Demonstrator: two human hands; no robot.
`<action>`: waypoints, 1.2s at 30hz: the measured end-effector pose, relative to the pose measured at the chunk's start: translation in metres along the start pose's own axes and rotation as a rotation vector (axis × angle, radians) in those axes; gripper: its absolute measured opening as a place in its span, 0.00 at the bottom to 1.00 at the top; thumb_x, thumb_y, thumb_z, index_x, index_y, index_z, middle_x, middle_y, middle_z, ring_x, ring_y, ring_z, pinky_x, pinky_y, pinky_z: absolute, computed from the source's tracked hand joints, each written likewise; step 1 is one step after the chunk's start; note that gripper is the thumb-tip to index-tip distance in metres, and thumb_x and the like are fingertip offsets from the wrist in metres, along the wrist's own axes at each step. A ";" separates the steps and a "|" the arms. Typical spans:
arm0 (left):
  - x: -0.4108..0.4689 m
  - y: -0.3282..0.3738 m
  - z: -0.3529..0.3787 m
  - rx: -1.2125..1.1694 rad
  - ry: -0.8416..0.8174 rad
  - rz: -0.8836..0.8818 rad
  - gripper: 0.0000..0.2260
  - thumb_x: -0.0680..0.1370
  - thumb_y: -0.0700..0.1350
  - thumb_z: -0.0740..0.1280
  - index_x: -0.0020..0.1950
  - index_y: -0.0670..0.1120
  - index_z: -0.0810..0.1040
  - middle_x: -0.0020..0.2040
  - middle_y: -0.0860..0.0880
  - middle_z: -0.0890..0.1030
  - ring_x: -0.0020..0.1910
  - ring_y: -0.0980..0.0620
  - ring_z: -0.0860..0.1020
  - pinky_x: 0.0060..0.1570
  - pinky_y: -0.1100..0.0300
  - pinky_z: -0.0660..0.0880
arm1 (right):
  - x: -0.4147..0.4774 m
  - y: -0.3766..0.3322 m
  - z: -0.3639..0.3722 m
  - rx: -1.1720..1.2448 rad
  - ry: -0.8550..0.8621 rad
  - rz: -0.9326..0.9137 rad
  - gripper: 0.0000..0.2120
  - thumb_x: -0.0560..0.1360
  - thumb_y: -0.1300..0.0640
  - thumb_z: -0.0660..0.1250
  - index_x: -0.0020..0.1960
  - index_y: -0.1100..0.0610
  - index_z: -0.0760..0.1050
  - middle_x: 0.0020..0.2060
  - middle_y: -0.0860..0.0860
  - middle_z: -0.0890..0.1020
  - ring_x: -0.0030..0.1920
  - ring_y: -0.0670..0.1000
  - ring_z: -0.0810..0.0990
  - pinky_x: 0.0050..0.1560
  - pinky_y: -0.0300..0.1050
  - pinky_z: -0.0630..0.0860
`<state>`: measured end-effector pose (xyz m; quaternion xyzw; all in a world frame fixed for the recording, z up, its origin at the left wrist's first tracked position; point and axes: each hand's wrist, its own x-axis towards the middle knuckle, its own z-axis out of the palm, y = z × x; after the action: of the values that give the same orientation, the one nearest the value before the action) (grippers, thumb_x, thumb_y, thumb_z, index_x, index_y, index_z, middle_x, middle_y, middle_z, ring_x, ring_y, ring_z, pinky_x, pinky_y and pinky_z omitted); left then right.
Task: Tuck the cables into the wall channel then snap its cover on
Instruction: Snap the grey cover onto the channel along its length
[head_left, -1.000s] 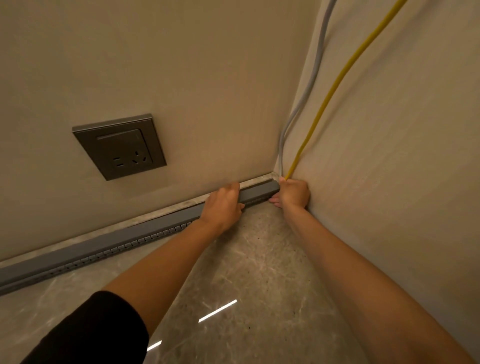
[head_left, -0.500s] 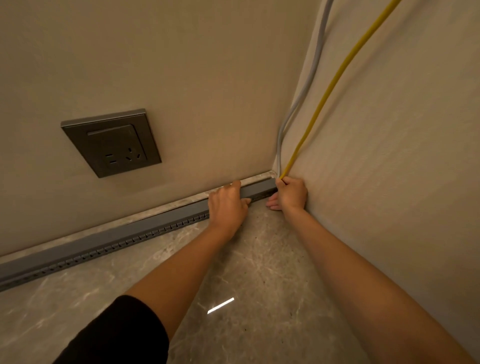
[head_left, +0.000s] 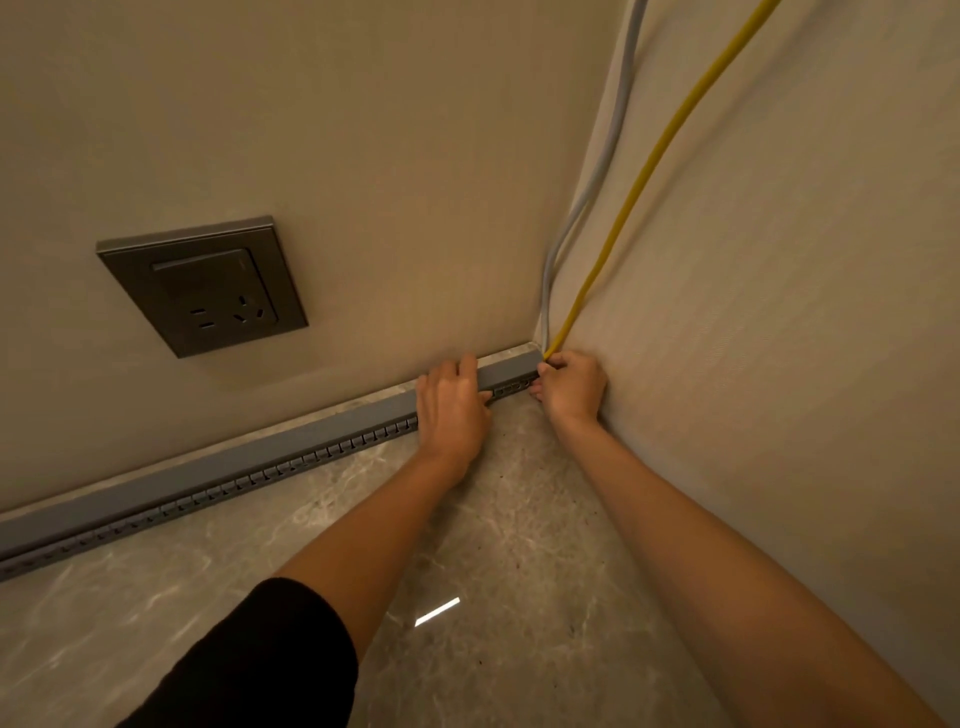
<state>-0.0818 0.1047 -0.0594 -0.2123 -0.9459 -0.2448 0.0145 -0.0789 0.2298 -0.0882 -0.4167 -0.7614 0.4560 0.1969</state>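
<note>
Beige walls met in a corner above a polished stone floor (head_left: 519, 597), and that corner was where I had both hands working. From the head camera, the grey wall channel (head_left: 208, 483) ran along the foot of the wall, its long axis stretching from far off my left hand (head_left: 454, 405) straight into the corner by my right hand (head_left: 571, 387). Its smooth cover (head_left: 506, 370) lay on top, with a row of slotted teeth showing along the lower edge.

My left hand lay flat over the channel, fingers spread across the top and thumb on the front face, pressing down. My right hand was curled at the very end of the channel, pinching the yellow cable (head_left: 639, 176) where it dropped down the right wall; the grey cable (head_left: 597, 166) came down just beside it and vanished behind that hand. I could not tell whether either cable was already seated inside.

My judgement: the coming move turned on that corner end, which sat between the two hands, the right one nearer, so the feed-in belonged to it while the left held the cover.

No brand or writing was readable, not even on the dark wall socket (head_left: 202, 286) above and beyond my left hand.
</note>
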 end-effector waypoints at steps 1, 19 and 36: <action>0.000 0.000 0.000 -0.004 0.007 0.006 0.12 0.77 0.43 0.65 0.59 0.39 0.72 0.59 0.39 0.76 0.58 0.40 0.73 0.58 0.52 0.68 | 0.002 -0.001 0.001 0.010 -0.002 0.015 0.05 0.72 0.65 0.67 0.41 0.67 0.81 0.40 0.66 0.84 0.43 0.66 0.83 0.49 0.62 0.79; -0.006 -0.008 -0.012 0.084 -0.078 0.017 0.18 0.76 0.43 0.66 0.64 0.40 0.67 0.64 0.40 0.69 0.64 0.42 0.67 0.62 0.53 0.65 | 0.004 0.004 0.006 0.134 -0.052 0.153 0.13 0.72 0.68 0.61 0.54 0.64 0.78 0.52 0.64 0.82 0.56 0.64 0.80 0.59 0.59 0.77; -0.054 -0.110 -0.098 0.196 -0.093 -0.066 0.19 0.75 0.49 0.67 0.63 0.42 0.70 0.62 0.41 0.74 0.63 0.41 0.71 0.63 0.51 0.65 | -0.127 -0.058 0.023 0.046 -0.139 0.041 0.09 0.72 0.67 0.60 0.50 0.58 0.72 0.52 0.61 0.81 0.54 0.61 0.79 0.55 0.50 0.77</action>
<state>-0.0851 -0.0494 -0.0306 -0.1898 -0.9714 -0.1416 -0.0167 -0.0480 0.1008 -0.0394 -0.3951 -0.7538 0.5050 0.1435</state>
